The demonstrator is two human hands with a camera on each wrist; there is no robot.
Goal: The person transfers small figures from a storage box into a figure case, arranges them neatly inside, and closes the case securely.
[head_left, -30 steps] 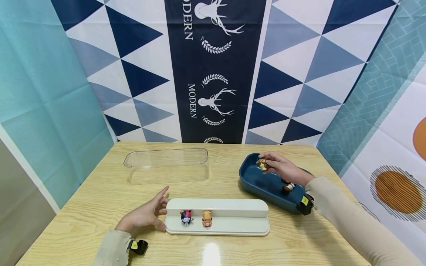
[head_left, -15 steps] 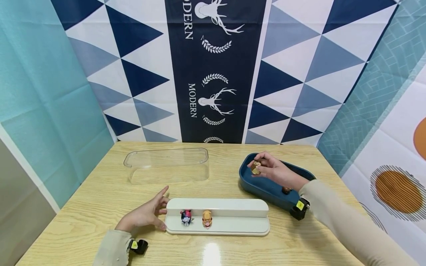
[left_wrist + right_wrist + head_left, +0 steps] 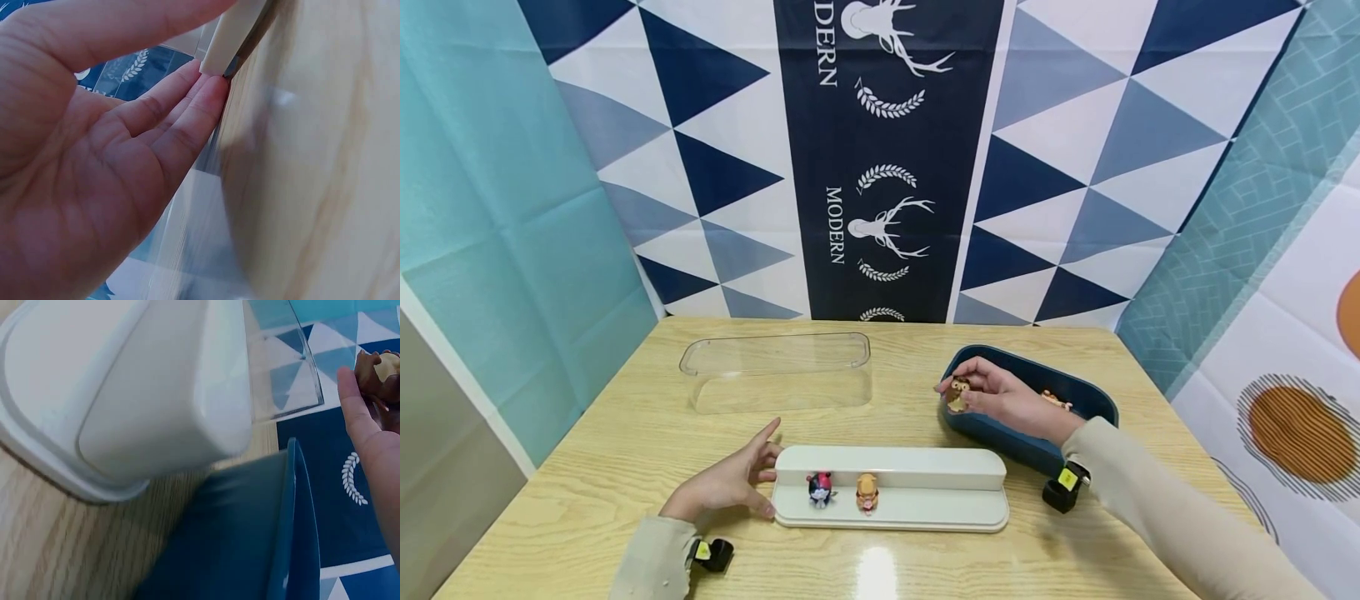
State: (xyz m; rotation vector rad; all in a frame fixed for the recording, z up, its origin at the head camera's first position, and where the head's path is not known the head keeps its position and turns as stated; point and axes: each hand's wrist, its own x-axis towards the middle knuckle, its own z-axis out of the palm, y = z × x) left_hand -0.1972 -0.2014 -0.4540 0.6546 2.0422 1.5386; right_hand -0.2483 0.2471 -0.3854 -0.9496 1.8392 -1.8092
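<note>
In the head view my right hand [image 3: 1011, 404] pinches a small brown owl figurine [image 3: 958, 393] between thumb and fingers, over the near-left rim of a blue tray [image 3: 973, 423]. The right wrist view shows only part of the owl figurine [image 3: 378, 375] at its edge. My left hand [image 3: 730, 479] touches the left end of a white two-step display stand [image 3: 925, 507], its fingers fairly straight. In the left wrist view those fingertips [image 3: 209, 94] meet the stand's edge. A dark figurine with a red top [image 3: 820, 490] and an orange bear-like figurine [image 3: 867, 493] stand on its lower step.
Behind the stand, a clear plastic cover [image 3: 778, 375] rests on the wooden table [image 3: 587, 517]. Another orange figurine [image 3: 1056, 400] lies in the blue tray, partly hidden by the right arm. A patterned cloth [image 3: 730, 167] hangs beyond the table's back edge.
My right hand has moved left and toward me with the owl figurine, from inside the blue tray to its near-left rim. The left hand and the stand stay put.
</note>
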